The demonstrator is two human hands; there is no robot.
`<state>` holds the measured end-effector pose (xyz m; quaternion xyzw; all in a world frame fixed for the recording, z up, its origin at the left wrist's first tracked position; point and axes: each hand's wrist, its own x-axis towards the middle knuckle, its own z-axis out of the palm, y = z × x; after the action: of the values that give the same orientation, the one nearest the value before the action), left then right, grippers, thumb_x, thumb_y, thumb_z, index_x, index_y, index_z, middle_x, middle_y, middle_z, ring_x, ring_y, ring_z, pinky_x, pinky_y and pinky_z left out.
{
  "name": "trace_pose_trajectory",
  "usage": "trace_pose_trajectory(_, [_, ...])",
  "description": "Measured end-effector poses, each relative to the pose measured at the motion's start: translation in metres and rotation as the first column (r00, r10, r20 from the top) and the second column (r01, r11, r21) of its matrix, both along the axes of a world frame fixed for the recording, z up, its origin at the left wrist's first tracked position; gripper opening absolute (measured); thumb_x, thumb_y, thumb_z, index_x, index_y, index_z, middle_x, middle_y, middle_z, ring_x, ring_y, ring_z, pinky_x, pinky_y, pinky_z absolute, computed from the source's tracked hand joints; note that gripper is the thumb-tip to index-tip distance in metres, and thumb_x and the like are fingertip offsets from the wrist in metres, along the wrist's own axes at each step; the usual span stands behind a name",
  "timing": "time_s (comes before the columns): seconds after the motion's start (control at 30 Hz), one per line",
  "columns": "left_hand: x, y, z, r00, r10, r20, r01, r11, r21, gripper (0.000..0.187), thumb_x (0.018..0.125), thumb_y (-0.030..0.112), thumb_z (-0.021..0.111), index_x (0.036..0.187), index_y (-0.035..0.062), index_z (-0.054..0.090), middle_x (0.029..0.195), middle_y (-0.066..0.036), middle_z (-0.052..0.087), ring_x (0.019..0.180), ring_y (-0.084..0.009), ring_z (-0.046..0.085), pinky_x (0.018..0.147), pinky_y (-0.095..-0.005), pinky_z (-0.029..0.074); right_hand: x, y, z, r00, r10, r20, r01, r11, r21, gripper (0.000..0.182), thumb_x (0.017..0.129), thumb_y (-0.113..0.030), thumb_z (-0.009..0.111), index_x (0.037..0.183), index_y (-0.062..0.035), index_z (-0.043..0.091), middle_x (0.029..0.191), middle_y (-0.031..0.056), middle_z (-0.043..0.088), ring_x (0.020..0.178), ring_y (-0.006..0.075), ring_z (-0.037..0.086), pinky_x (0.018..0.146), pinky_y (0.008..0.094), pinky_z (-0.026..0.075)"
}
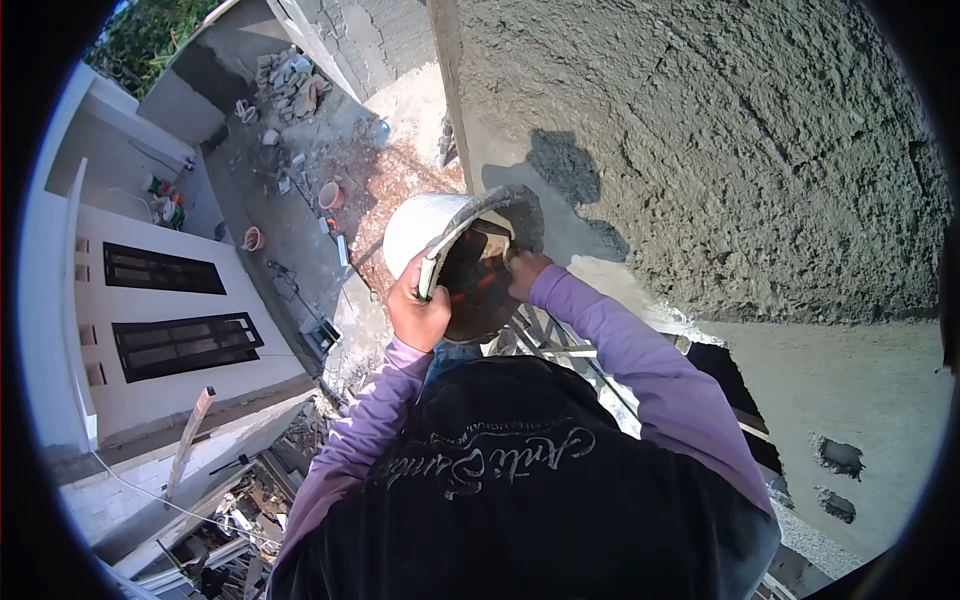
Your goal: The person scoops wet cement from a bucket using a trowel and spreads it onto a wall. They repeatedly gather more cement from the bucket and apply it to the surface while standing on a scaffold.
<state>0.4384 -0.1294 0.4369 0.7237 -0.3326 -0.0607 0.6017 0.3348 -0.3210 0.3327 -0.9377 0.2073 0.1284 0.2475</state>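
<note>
A white bucket [412, 228] with a grey-crusted rim is tilted in front of my body, its dark opening facing me. My left hand [418, 312] grips the bucket's rim at the left side. On the opposite side, my right hand [525, 274] is closed on the bucket's edge. The inside of the bucket is dark, and its contents cannot be made out clearly. Just beyond it rises the plastered wall [700, 150], rough and grey, with the shadow of a head and bucket on it.
Far below lies a yard with rubble [290, 85], an orange bucket [331, 195] and another orange bucket [254, 238]. A white building [190, 300] with dark windows stands at left. Timber scraps [235, 510] lie at lower left. Scaffold poles show beneath my right arm.
</note>
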Motion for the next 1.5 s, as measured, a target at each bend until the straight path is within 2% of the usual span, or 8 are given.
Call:
trace_pose_trajectory(0.13, [0.014, 0.002, 0.006, 0.999, 0.023, -0.030, -0.023, 1.000, -0.004, 0.051, 0.071, -0.008, 0.052, 0.121, -0.0042, 0.062, 0.106, -0.012, 0.070, 0.101, -0.0165, 0.064, 0.094, -0.0302, 0.047, -0.026, -0.002, 0.014, 0.987, 0.128, -0.099, -0.104, 0.970, 0.217, 0.031, 0.079, -0.015, 0.060, 0.104, 0.0000, 0.069, 0.099, 0.0258, 0.069, 0.085, 0.0347, 0.071, 0.076, 0.0449, 0.057])
trace_pose_trajectory(0.23, [0.003, 0.005, 0.018, 0.991, 0.024, -0.128, -0.024, 1.000, 0.002, 0.051, 0.070, -0.008, 0.053, 0.120, -0.0041, 0.062, 0.106, -0.012, 0.069, 0.102, -0.0165, 0.064, 0.094, -0.0301, 0.047, -0.044, -0.039, 0.039, 0.875, -0.360, -0.324, 0.444, 0.331, 0.832, 0.018, 0.085, -0.016, 0.063, 0.096, -0.0007, 0.064, 0.071, 0.0082, 0.060, 0.051, 0.0157, 0.062, 0.040, 0.0316, 0.049])
trace_pose_trajectory(0.43, [0.005, -0.004, 0.001, 0.998, 0.034, 0.045, -0.035, 0.999, 0.018, 0.051, 0.069, -0.008, 0.053, 0.119, -0.0032, 0.062, 0.103, -0.012, 0.069, 0.099, -0.0171, 0.065, 0.092, -0.0297, 0.048, -0.038, 0.047, 0.019, 0.966, -0.182, -0.182, 0.257, 0.670, 0.697, 0.016, 0.088, -0.017, 0.064, 0.097, -0.0034, 0.063, 0.071, 0.0049, 0.059, 0.049, 0.0149, 0.058, 0.040, 0.0309, 0.048])
trace_pose_trajectory(0.63, [0.007, 0.008, 0.009, 0.998, 0.057, -0.006, -0.057, 0.998, 0.007, 0.048, 0.070, -0.009, 0.053, 0.117, -0.0043, 0.062, 0.101, -0.010, 0.069, 0.097, -0.0135, 0.064, 0.090, -0.0273, 0.048, -0.045, -0.031, 0.020, 0.834, -0.370, -0.410, 0.474, 0.101, 0.875, 0.016, 0.088, -0.015, 0.064, 0.100, -0.0047, 0.065, 0.071, 0.0047, 0.061, 0.050, 0.0134, 0.058, 0.039, 0.0288, 0.046])
trace_pose_trajectory(0.77, [0.001, 0.005, 0.011, 0.999, 0.048, 0.010, -0.048, 0.998, -0.031, 0.047, 0.071, -0.008, 0.054, 0.117, -0.0058, 0.062, 0.102, -0.010, 0.069, 0.098, -0.0137, 0.063, 0.091, -0.0273, 0.047, -0.006, 0.010, -0.004, 0.973, -0.157, -0.168, 0.230, 0.641, 0.732, 0.022, 0.082, -0.016, 0.065, 0.097, 0.0005, 0.062, 0.077, 0.0170, 0.064, 0.060, 0.0277, 0.066, 0.052, 0.0401, 0.054])
trace_pose_trajectory(0.83, [0.007, 0.007, 0.002, 0.997, 0.072, 0.039, -0.072, 0.997, -0.001, 0.047, 0.071, -0.008, 0.054, 0.118, -0.0057, 0.061, 0.103, -0.010, 0.069, 0.098, -0.0144, 0.063, 0.091, -0.0276, 0.047, -0.012, 0.043, 0.000, 0.970, 0.206, 0.126, -0.219, 0.970, 0.103, 0.026, 0.078, -0.014, 0.065, 0.099, 0.0016, 0.062, 0.081, 0.0226, 0.065, 0.069, 0.0353, 0.069, 0.061, 0.0450, 0.056])
trace_pose_trajectory(1.13, [0.009, 0.027, 0.009, 0.987, 0.094, 0.129, -0.097, 0.995, 0.017, 0.045, 0.072, -0.007, 0.055, 0.115, -0.0023, 0.065, 0.100, -0.013, 0.071, 0.091, -0.0167, 0.068, 0.085, -0.0285, 0.051, -0.033, -0.016, 0.032, 0.999, -0.016, 0.040, 0.016, 1.000, -0.002, 0.035, 0.087, -0.019, 0.054, 0.114, 0.0038, 0.058, 0.104, 0.0258, 0.065, 0.099, 0.0422, 0.064, 0.090, 0.0479, 0.050])
trace_pose_trajectory(1.5, [0.025, 0.016, -0.017, 0.994, 0.049, 0.102, -0.056, 0.997, 0.059, 0.049, 0.071, -0.007, 0.054, 0.118, 0.0021, 0.065, 0.094, -0.016, 0.071, 0.086, -0.0259, 0.072, 0.080, -0.0325, 0.054, -0.008, 0.076, 0.046, 0.968, -0.086, 0.238, -0.070, 0.812, 0.579, 0.027, 0.090, -0.024, 0.065, 0.103, 0.0004, 0.063, 0.087, 0.0203, 0.066, 0.085, 0.0365, 0.063, 0.077, 0.0428, 0.049])
